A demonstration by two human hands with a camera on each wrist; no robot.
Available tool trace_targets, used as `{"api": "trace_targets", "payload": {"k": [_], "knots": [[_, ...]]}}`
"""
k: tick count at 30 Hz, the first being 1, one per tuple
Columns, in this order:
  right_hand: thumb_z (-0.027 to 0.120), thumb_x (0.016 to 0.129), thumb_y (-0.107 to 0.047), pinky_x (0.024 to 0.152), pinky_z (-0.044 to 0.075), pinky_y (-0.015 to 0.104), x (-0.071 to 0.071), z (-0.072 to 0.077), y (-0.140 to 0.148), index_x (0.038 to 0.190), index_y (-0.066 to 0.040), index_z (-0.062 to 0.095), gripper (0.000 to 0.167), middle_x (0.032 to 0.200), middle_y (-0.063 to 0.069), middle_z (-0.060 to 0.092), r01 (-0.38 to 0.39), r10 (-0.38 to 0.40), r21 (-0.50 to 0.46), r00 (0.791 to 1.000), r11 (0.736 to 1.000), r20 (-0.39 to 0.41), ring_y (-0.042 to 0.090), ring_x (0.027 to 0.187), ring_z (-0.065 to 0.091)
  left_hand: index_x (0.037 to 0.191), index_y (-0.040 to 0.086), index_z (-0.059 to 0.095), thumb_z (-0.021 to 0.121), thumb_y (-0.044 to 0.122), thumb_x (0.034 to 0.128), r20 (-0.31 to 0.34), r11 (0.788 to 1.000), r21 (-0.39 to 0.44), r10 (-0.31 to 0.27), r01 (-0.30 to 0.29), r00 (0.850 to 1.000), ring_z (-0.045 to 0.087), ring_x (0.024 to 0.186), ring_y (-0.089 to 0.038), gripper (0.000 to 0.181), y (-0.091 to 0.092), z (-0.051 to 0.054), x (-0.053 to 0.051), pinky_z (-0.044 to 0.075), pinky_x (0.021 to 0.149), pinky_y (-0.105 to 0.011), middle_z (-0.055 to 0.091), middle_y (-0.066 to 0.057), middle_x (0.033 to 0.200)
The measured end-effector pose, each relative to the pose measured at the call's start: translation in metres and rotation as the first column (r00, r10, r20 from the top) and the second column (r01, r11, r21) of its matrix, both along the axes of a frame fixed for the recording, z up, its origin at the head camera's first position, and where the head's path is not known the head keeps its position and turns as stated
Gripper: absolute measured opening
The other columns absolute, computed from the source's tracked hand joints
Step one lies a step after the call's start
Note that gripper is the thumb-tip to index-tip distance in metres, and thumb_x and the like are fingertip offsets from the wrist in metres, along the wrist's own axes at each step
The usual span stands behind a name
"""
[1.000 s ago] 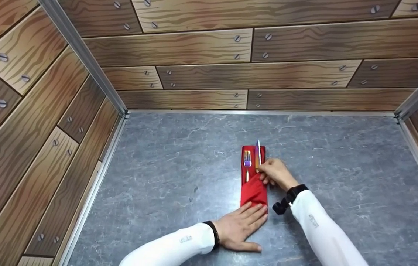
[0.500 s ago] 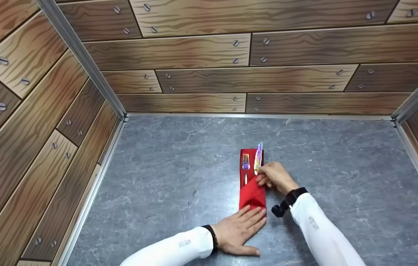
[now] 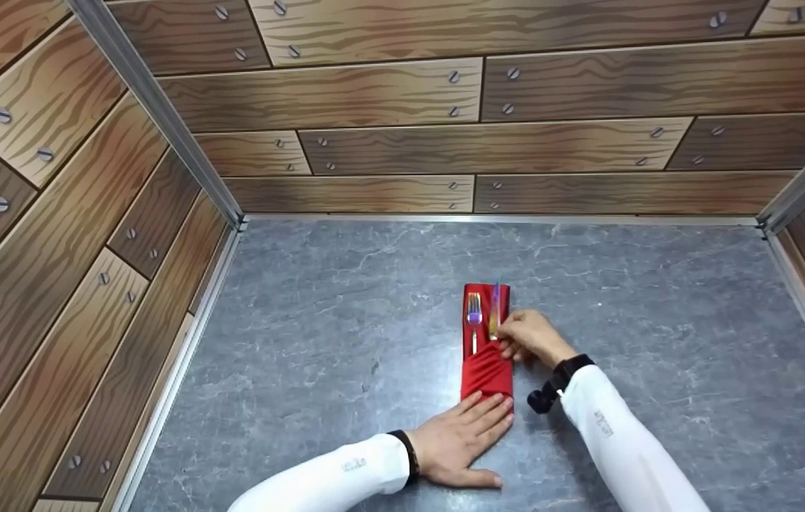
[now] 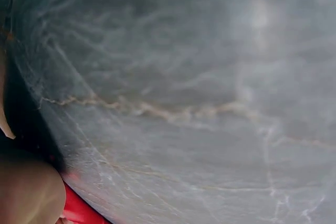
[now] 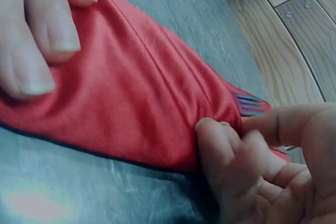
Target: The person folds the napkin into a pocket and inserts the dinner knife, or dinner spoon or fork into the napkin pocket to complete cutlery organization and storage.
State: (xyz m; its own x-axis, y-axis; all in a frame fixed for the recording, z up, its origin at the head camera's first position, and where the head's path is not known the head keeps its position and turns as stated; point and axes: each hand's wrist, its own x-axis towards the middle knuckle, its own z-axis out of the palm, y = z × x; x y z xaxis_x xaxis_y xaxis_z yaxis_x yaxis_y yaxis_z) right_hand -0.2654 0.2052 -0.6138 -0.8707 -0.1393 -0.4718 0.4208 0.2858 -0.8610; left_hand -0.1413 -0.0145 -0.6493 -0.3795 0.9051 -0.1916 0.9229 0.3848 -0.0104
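Note:
A folded red napkin [image 3: 486, 373] lies lengthwise on the table, its slanted front fold forming a pocket. The fork [image 3: 474, 309] stands in it at the left, tines showing and lower handle hidden. Beside it, the knife [image 3: 495, 306] has its blade upward and its lower part out of sight. My right hand [image 3: 532, 334] pinches the knife at the pocket's opening; in the right wrist view its fingertips [image 5: 207, 129] also touch the napkin's edge. My left hand [image 3: 461, 442] rests flat, fingers spread, on the napkin's near end.
The grey marbled table [image 3: 331, 320] is bounded by a wood-patterned back wall [image 3: 402, 149] and a left side wall [image 3: 125, 284]. Metal edging [image 3: 374, 218] runs along the table's back. A wrist camera [image 3: 543, 398] hangs below my right wrist.
The knife has slid down deeper into the napkin pocket, after tilting to show its broad side half a second ago. My left hand has stayed in place.

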Motion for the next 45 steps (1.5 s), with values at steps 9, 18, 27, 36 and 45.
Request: {"api": "trace_targets", "payload": {"k": [9,18,27,36,45], "knots": [[0.061,0.09,-0.002,0.051,0.057,0.025,-0.006,0.004,0.001,0.086,0.0,0.061,0.004,0.071,0.009,0.067,-0.05,0.051,-0.038,0.998,0.998,0.045,0.009,0.05,0.062,0.164,0.01,-0.004,0.018,0.075,0.0988,0.052,1.0,0.03,-0.003,0.001,0.999,-0.018,0.155,-0.024,0.094,-0.003,0.0,-0.002,-0.007,0.125,-0.04,-0.014,-0.011,0.17],[0.067,0.084,-0.012,0.042,0.039,0.021,-0.006,0.012,-0.004,0.072,-0.013,0.054,0.017,0.056,-0.004,0.048,-0.116,0.124,0.216,0.992,0.97,-0.023,0.007,0.045,0.044,0.164,0.011,-0.005,0.018,0.074,0.0996,0.095,0.999,0.043,-0.006,0.002,0.995,-0.016,0.155,-0.023,0.093,-0.006,0.004,-0.003,-0.005,0.125,-0.04,-0.014,-0.011,0.17],[0.07,0.089,-0.021,0.045,0.049,0.026,0.003,0.015,-0.009,0.079,-0.011,0.053,0.023,0.063,-0.001,0.051,-0.079,0.127,0.335,0.984,0.939,-0.126,0.011,0.049,0.052,0.164,0.009,0.001,0.02,0.074,0.0995,0.045,0.999,0.052,-0.02,0.018,0.999,-0.01,0.156,-0.025,0.094,-0.007,0.001,-0.002,-0.001,0.126,-0.041,-0.007,-0.012,0.171],[0.075,0.089,-0.009,0.048,0.043,0.024,0.012,0.005,-0.008,0.087,-0.006,0.055,0.02,0.07,0.002,0.054,-0.095,0.181,0.335,0.955,0.938,-0.236,0.012,0.056,0.05,0.164,0.009,0.003,0.019,0.075,0.0993,0.039,0.999,0.031,-0.019,0.018,0.999,-0.011,0.156,-0.025,0.094,-0.002,0.003,-0.004,-0.002,0.126,-0.041,-0.007,-0.012,0.171],[0.073,0.088,-0.007,0.055,0.042,0.025,-0.001,0.004,-0.005,0.085,-0.005,0.056,0.017,0.076,0.003,0.055,-0.092,0.184,0.356,0.954,0.93,-0.236,0.015,0.067,0.05,0.164,0.008,0.003,0.021,0.074,0.1002,0.015,1.0,0.024,0.004,-0.004,1.0,-0.009,0.156,-0.026,0.094,0.01,0.004,-0.011,-0.001,0.126,-0.041,-0.005,-0.013,0.171]]}}
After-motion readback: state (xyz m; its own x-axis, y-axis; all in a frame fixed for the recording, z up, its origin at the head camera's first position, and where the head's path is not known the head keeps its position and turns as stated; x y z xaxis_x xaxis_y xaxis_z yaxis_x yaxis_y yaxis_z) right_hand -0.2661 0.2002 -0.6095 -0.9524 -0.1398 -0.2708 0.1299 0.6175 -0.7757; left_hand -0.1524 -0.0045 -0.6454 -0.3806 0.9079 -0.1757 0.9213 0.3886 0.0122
